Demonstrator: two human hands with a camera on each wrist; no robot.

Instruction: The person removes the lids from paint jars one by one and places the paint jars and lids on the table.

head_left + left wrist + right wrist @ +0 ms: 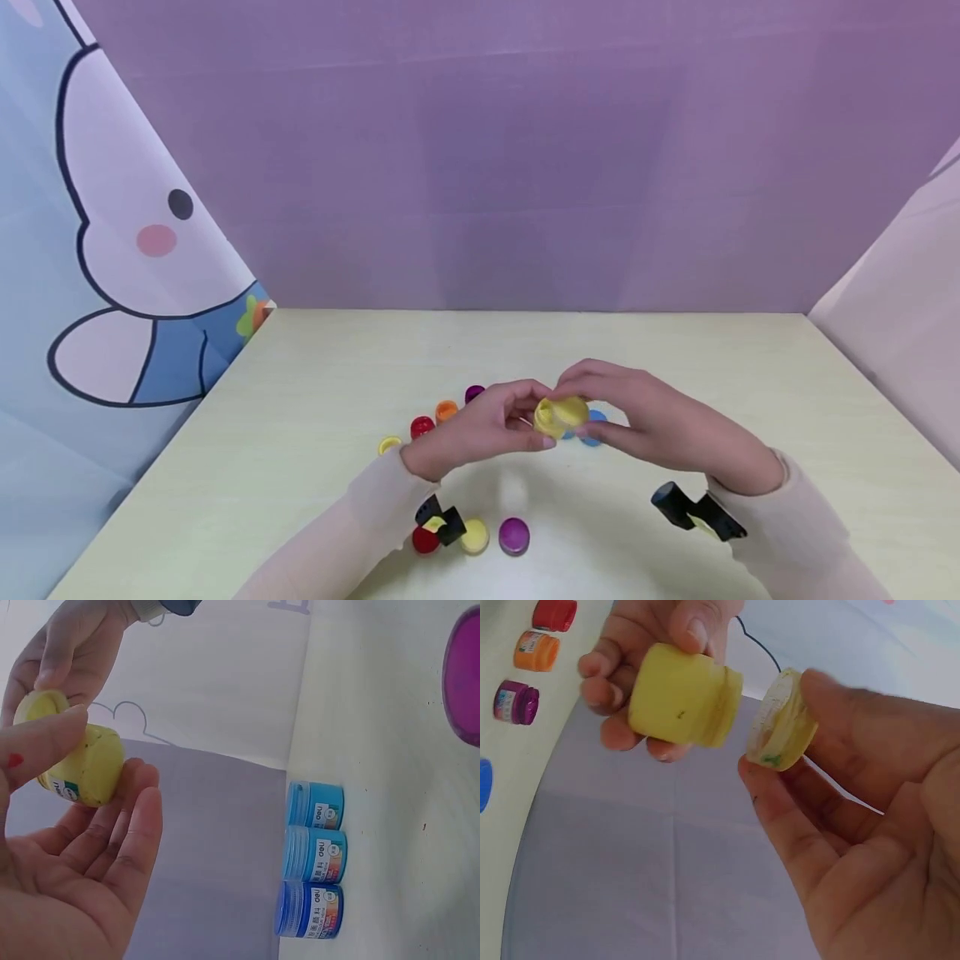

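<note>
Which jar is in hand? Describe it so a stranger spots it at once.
Start at the pale table, mid-way across, where both hands meet above it. The left hand holds a yellow jar, the right hand its lid. It alone is lifted; the other jars stand on the table.

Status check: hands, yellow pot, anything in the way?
Left hand grips yellow pot. Right hand pinches its lid, just off. Nothing between them.

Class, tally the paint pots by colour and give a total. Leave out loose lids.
yellow pot: 1
red pot: 1
orange pot: 1
purple pot: 1
blue pots: 3
Total: 7
The half-hidden red thing near the left wrist is not counted.
</note>
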